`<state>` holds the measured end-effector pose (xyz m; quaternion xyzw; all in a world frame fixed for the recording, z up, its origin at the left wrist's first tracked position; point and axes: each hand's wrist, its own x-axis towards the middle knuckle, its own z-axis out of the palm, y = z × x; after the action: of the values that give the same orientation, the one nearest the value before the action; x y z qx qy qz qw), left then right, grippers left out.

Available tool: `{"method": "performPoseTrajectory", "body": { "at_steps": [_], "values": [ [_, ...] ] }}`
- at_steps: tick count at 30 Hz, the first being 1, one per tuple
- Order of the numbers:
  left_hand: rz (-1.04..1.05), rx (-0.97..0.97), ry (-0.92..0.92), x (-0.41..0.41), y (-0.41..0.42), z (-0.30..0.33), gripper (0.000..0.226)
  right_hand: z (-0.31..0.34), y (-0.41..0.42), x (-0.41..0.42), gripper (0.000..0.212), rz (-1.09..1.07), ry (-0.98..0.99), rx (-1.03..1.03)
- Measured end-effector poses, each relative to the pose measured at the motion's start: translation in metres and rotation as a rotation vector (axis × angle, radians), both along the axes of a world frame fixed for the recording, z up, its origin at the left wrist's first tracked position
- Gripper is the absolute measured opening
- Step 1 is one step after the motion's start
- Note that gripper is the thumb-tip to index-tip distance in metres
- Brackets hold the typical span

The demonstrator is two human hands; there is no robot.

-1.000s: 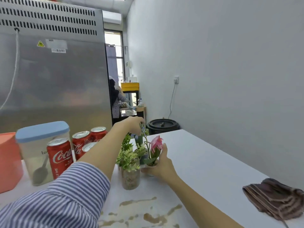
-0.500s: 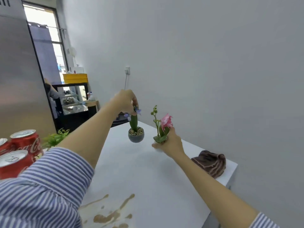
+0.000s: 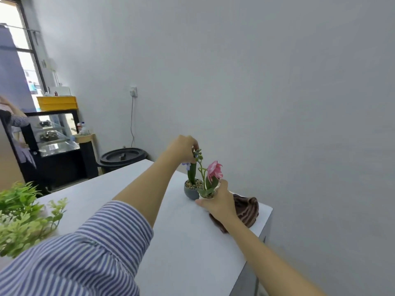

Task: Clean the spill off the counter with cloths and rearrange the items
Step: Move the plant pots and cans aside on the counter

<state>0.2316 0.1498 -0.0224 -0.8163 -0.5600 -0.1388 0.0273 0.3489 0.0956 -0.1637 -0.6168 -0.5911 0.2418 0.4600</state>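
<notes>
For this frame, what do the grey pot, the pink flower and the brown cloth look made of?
Grey pot: matte, smooth, likely ceramic or plastic; the look leaves it open. It is topped with small pebbles.
Pink flower: probably artificial, fabric or plastic, judging by its stiff, evenly coloured petals.
Brown cloth: soft woven textile with faint stripes, lying crumpled in folds.

Pots: we see the cactus pot [image 3: 191, 191] just left of the flower pot [image 3: 207, 195], on the tabletop [image 3: 119, 189].
Cloth [image 3: 248, 210]: right of both.

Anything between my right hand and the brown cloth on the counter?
Only what it holds: the right hand grips the pink-flower pot, directly in front of the brown cloth. Nothing else visible intervenes.
</notes>
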Motion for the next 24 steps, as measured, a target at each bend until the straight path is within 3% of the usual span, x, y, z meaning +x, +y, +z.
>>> {"method": "performPoseTrajectory", "body": {
  "at_steps": [2,6,9,12,17,21,24],
  "values": [
    [0.003,-0.030,0.059,0.002,0.002,-0.001,0.038,0.002,-0.010,-0.001,0.085,-0.066,-0.019,0.022],
    [-0.005,-0.056,0.023,-0.002,-0.002,0.004,0.051,0.006,-0.040,0.001,0.064,-0.181,-0.093,0.043],
    [0.026,-0.036,-0.033,-0.026,-0.017,0.024,0.058,0.016,-0.063,-0.015,0.046,0.032,-0.116,-0.033],
    [0.128,-0.019,-0.011,-0.071,-0.042,0.046,0.049,0.034,-0.077,-0.048,0.040,0.295,-0.107,-0.111],
    [0.382,-0.092,0.100,-0.179,-0.095,0.068,0.033,0.059,-0.092,-0.121,0.069,0.688,-0.090,-0.281],
    [0.541,-0.256,0.086,-0.254,-0.135,0.063,0.046,0.052,-0.108,-0.178,0.102,0.916,-0.104,-0.322],
    [0.559,-0.395,0.052,-0.276,-0.152,0.051,0.060,0.050,-0.115,-0.214,0.094,0.918,-0.020,-0.271]
  ]
}}
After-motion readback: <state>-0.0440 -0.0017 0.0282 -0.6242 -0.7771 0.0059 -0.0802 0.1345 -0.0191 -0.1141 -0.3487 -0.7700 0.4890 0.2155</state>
